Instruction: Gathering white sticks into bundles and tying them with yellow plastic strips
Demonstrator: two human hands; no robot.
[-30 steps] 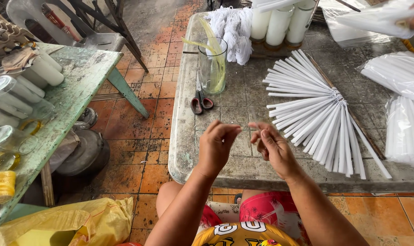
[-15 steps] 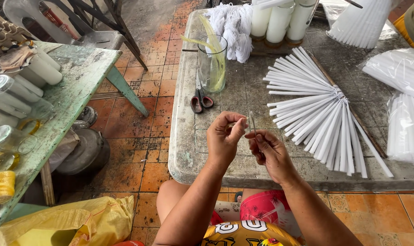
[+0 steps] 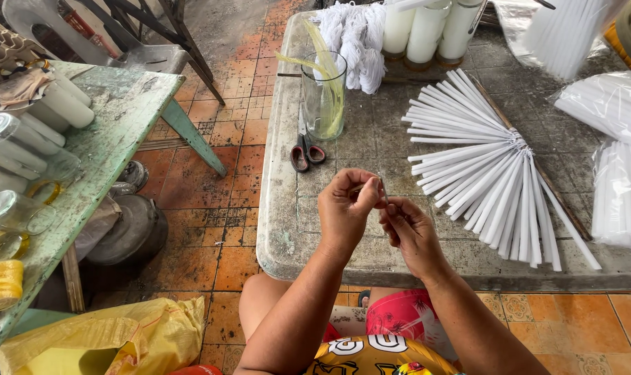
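My left hand point(image 3: 345, 208) and my right hand point(image 3: 411, 229) meet over the near edge of a grey stone table point(image 3: 315, 236). Together they pinch a thin needle-like piece with a fine thread point(image 3: 382, 191) held upright between the fingertips. A fan of long white candles point(image 3: 492, 167), tied at one point, lies just right of my hands. Red-handled scissors point(image 3: 305, 149) rest on the table ahead of my left hand, in front of a clear glass jar point(image 3: 324, 97) with yellowish strips inside.
White string bundles point(image 3: 353, 38) and white cylinders point(image 3: 426, 31) stand at the table's far end. Bagged white candles point(image 3: 617, 160) lie at the right. A green worn table point(image 3: 86, 160) at the left carries glass jars and candles. A yellow sack point(image 3: 114, 340) lies on the tiled floor.
My hands have come closer together and lifted slightly, fingertips now joined on the thin piece. The view has shifted a little.
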